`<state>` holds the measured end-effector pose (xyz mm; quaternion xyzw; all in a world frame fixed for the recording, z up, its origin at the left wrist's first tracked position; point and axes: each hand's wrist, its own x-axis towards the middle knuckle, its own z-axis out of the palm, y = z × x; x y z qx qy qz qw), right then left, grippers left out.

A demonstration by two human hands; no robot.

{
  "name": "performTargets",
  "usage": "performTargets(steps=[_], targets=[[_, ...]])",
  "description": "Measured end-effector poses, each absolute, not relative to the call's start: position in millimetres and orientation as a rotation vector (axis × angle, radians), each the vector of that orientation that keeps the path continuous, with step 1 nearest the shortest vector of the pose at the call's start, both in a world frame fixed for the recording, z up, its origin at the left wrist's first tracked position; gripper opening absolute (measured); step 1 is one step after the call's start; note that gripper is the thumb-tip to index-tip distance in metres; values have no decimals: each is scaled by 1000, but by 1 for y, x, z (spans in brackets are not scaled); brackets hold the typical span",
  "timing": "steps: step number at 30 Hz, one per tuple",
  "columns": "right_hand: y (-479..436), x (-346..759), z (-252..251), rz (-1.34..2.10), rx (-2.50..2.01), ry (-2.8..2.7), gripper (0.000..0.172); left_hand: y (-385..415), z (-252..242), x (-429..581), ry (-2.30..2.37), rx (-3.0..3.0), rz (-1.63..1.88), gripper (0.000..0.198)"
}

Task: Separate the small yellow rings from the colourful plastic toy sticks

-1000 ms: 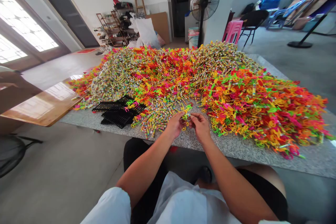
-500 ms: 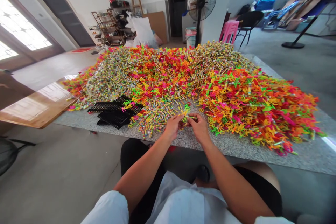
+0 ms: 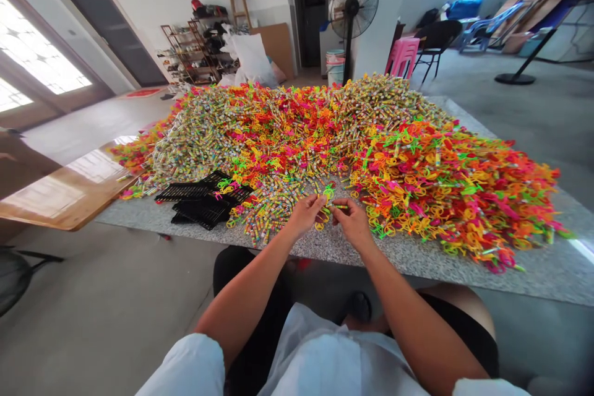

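Note:
My left hand (image 3: pixel 305 215) is closed in a pinch above the near edge of the granite-look table (image 3: pixel 288 252). Yellow-green plastic shows at its fingertips, its shape partly covered by the fingers. Close by on the right, my right hand (image 3: pixel 353 223) pinches a small patterned tube (image 3: pixel 341 206) that points toward the left hand. Just left of my hands lies a spread of similar small printed tubes (image 3: pixel 273 204). To the right rises a heap of bright plastic pieces with loops (image 3: pixel 445 192), in orange, yellow, green and pink.
Black slatted trays (image 3: pixel 199 204) lie stacked at the table's left front. More tubes (image 3: pixel 195 130) and coloured pieces are piled across the back. A wooden tabletop (image 3: pixel 60 192) adjoins at left. Beyond stand a fan (image 3: pixel 353 6), pink stools (image 3: pixel 403 55) and a shoe rack (image 3: pixel 192 49).
My hands have stayed almost in place, with a slight shift of the left fingers over the yellow-green plastic. The right hand still holds the tube. The view has moved slightly.

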<state>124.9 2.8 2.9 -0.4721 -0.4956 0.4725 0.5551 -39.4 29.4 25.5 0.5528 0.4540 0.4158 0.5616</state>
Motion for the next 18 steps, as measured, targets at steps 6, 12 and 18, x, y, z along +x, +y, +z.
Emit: performTargets(steps=[6, 12, 18], targets=[[-1, 122, 10, 1098, -1062, -1169, 38, 28, 17, -32, 1151, 1419, 1189, 47], [-8, 119, 14, 1089, -1024, -1192, 37, 23, 17, -24, 1206, 1304, 1239, 47], [-13, 112, 16, 975, -1048, -1152, 35, 23, 21, -20, 1214, 1256, 1303, 45]])
